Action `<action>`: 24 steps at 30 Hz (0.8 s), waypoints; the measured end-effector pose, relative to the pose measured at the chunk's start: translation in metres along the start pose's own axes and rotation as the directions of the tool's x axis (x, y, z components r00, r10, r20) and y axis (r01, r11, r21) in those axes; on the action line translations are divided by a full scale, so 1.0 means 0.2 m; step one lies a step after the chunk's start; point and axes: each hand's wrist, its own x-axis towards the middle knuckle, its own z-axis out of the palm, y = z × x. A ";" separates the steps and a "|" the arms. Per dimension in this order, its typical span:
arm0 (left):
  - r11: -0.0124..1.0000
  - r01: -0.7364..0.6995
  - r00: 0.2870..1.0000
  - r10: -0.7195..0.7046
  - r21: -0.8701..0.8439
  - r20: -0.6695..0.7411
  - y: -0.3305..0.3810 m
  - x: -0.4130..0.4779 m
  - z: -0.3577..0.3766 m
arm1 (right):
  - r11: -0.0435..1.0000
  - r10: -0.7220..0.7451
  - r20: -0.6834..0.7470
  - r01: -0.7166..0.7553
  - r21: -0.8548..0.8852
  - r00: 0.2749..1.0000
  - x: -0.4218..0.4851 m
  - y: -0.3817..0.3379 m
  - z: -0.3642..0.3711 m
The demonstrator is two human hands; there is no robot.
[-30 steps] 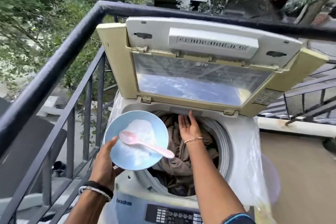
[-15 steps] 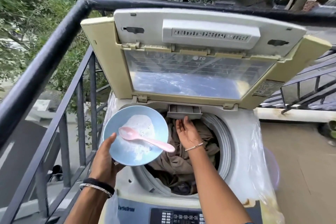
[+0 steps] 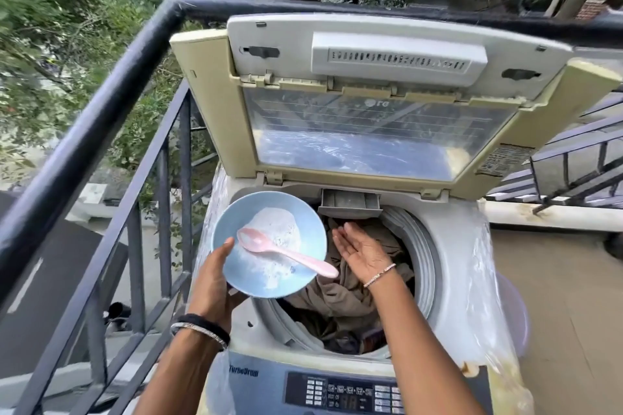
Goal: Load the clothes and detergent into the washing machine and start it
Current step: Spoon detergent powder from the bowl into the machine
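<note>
Our right fingers [image 3: 347, 235] are spread flat and hold nothing, over the clothes [image 3: 350, 296] in the washer [image 3: 465, 246]. Our left hand [image 3: 212, 283] grips the bowl [image 3: 303, 212] level at the tub's left edge, so the soap [image 3: 276, 229] and spoon [image 3: 290, 254] stay in.

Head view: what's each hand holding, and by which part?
Left hand holds the blue bowl of detergent by its near-left rim, thumb on top. Right hand is open above the clothes, holding nothing.
</note>
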 end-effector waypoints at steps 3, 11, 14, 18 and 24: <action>1.000 -0.003 1.000 0.003 0.017 -0.026 -0.02 0.00 0.02 | 0.982 -0.018 -0.125 -0.006 -0.189 0.992 -0.14 -0.02 0.00; 0.986 -0.148 0.988 0.151 0.082 -0.031 -0.03 -0.04 0.10 | 0.459 -0.126 0.239 0.270 -0.846 0.963 -0.81 -0.05 0.13; 0.973 -0.172 0.983 0.179 0.151 -0.031 -0.06 -0.02 0.12 | 0.385 -0.232 0.251 0.326 -0.864 0.940 -0.82 -0.02 0.12; 0.956 -0.196 0.979 0.203 0.218 -0.008 -0.14 0.06 0.13 | 0.424 -0.392 0.244 0.410 -0.807 0.887 -0.80 -0.04 0.14; 0.919 -0.287 0.958 0.283 0.270 0.055 -0.11 -0.03 0.22 | 0.732 -0.429 0.246 0.494 -0.469 0.869 -0.81 -0.04 0.26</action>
